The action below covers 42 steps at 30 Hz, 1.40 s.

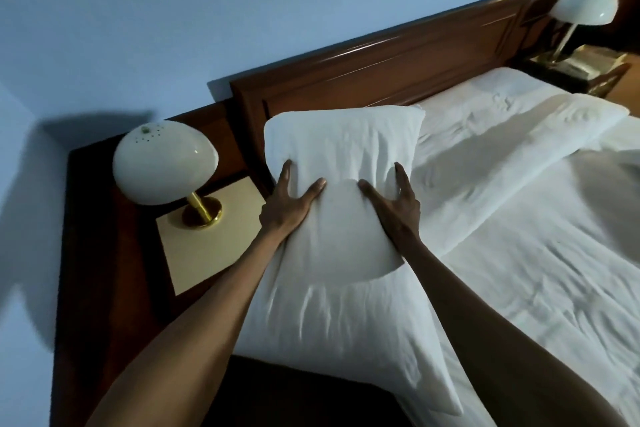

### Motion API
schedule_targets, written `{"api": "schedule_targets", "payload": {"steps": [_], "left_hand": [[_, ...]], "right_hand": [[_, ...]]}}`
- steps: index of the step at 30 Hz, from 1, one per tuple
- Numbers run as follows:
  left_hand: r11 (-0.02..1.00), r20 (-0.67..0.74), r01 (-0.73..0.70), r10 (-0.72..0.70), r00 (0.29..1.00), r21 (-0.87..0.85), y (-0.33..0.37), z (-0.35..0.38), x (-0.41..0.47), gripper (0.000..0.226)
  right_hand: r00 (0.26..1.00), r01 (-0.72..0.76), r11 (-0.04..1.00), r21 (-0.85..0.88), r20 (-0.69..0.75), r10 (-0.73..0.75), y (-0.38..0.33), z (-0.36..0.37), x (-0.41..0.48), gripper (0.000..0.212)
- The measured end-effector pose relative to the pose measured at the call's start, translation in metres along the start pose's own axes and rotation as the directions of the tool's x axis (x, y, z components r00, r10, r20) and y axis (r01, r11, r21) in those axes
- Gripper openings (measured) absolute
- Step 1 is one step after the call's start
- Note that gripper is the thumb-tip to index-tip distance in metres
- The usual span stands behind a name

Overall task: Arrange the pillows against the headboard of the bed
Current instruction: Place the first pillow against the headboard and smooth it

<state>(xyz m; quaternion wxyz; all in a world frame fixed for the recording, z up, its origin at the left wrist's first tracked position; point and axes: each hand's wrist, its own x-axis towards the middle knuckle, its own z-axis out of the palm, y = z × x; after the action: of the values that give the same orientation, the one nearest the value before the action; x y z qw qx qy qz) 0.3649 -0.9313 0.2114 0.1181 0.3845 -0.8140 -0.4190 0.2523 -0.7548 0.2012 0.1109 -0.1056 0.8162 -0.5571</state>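
A white pillow point(341, 156) is held up over the near left corner of the bed, its far end close to the brown wooden headboard point(381, 73). My left hand point(289, 204) grips its left side and my right hand point(393, 204) grips its right side, fingers pressed into the fabric. Beneath it lies a second white pillow point(339, 329), flat on the bed's near corner. A third pillow point(485, 142) lies flat on the white sheet point(536, 270) farther right, just below the headboard.
A white dome lamp point(164, 166) on a brass foot stands on the cream-topped bedside table point(207, 246) left of the bed. Another dome lamp point(585, 5) stands on the far bedside table point(571, 62). A blue wall point(173, 28) rises behind.
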Motion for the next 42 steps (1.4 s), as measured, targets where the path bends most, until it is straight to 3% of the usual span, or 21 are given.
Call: {"api": "schedule_targets", "payload": {"steps": [13, 29, 35, 42], "left_hand": [[0.999, 0.19, -0.027, 0.031, 0.981, -0.025, 0.024, 0.064, 0.198, 0.103], [0.998, 0.272, -0.05, 0.039, 0.962, 0.034, 0.039, 0.118, 0.399, 0.105], [0.993, 0.302, -0.1, 0.08, 0.95, 0.054, 0.025, 0.154, 0.508, 0.108], [0.99, 0.444, -0.135, 0.105, 0.89, 0.035, 0.008, 0.225, 0.652, 0.12]], "right_hand": [[0.987, -0.082, 0.997, 0.004, -0.139, 0.082, 0.031, 0.048, 0.175, 0.091], [0.963, -0.167, 0.986, -0.023, -0.217, 0.158, 0.031, 0.108, 0.352, 0.086], [0.942, -0.209, 0.978, 0.014, -0.266, 0.205, 0.06, 0.157, 0.437, 0.088], [0.88, -0.286, 0.95, 0.126, -0.359, 0.312, 0.116, 0.209, 0.542, 0.092]]}}
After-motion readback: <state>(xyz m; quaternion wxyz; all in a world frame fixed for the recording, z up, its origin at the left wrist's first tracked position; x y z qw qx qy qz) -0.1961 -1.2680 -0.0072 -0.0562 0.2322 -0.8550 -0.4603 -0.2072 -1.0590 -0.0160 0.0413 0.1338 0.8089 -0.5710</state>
